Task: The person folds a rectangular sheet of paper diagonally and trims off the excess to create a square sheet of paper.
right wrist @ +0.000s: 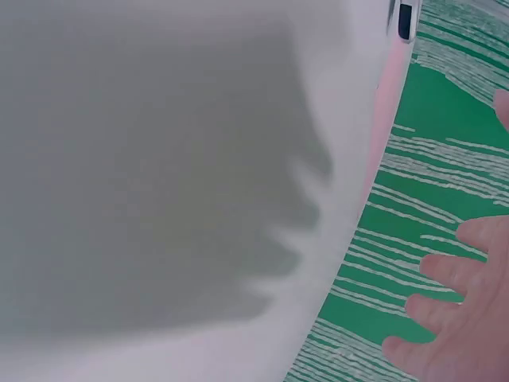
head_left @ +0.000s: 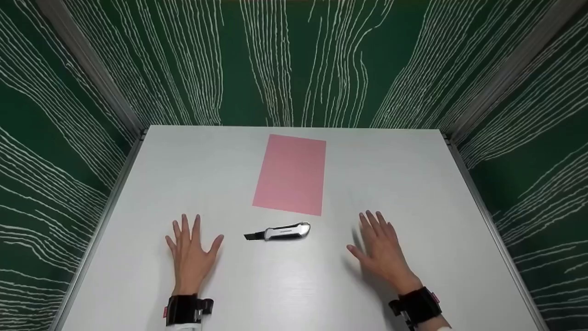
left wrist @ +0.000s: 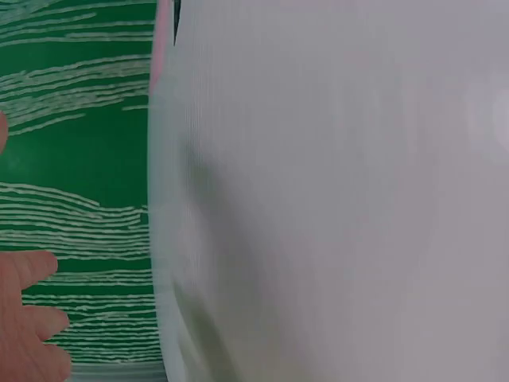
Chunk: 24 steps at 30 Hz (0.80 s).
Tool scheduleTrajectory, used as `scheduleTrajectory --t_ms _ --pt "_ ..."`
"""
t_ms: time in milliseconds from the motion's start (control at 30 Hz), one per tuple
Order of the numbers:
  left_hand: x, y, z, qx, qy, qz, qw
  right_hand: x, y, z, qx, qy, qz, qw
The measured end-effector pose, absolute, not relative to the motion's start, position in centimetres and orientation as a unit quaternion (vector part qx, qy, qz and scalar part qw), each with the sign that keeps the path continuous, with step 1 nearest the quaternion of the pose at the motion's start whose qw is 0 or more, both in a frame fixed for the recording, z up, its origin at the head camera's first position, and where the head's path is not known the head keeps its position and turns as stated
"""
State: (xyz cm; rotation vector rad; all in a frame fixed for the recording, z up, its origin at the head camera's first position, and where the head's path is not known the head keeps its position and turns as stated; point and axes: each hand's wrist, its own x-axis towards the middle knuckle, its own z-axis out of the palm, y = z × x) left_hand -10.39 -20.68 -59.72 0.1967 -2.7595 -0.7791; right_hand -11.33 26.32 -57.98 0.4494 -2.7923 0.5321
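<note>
Two black wrist bands sit nearest, the left band (head_left: 181, 310) and the right band (head_left: 419, 305), each with a small red tag whose lettering is too tiny to read; a white cuff (head_left: 183, 327) shows below the left one. Beyond the bands, both hands hover palm down over the white table (head_left: 390, 170), their shadows falling on it. The left hand (head_left: 189, 259) points straight ahead, fingers extended and fanned, thumb held wide toward the middle, nothing in its grasp. The right hand (head_left: 383, 255) slants inward from its wrist, fingers nearly straight and closer together, thumb out to the side, likewise holding nothing.

Between the hands, apart from both but closer to the left thumb, lies a utility knife (head_left: 285, 232), its dark blade end toward the left hand. A short line of dark print runs along its silver and black handle, too small to make out. Just past the knife, a pink sheet (head_left: 291, 174) lies flat, slightly askew, reaching near the table's far edge. Farthest off stands a green wall (head_left: 386, 55) streaked with wavy whitish lines.
</note>
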Motion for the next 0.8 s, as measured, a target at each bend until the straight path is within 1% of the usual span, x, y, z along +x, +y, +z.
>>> scheduleTrajectory --t_ms 133,267,400,567,667,800 --pt "-10.7 -20.4 -59.5 0.064 -0.952 -0.267 0.136 -11.8 25.5 -57.4 0.168 -0.960 0.179 0.133" --pt "-10.8 -20.3 -59.4 0.066 -0.947 -0.278 0.150 -12.4 24.0 -56.9 0.203 -0.952 0.187 0.130" --pt "-11.0 -20.2 -59.2 0.071 -0.942 -0.289 0.156 -13.2 21.5 -56.3 0.248 -0.943 0.203 0.093" --pt "-11.1 -19.9 -59.3 0.068 -0.945 -0.287 0.138 -14.6 17.8 -55.9 0.308 -0.929 0.201 0.043" --pt "-11.0 -19.5 -59.4 0.060 -0.946 -0.291 0.130 -15.4 16.1 -56.0 0.331 -0.925 0.184 0.029" --pt "-11.1 -19.0 -59.6 0.052 -0.948 -0.290 0.118 -16.0 14.3 -56.8 0.353 -0.924 0.142 0.030"
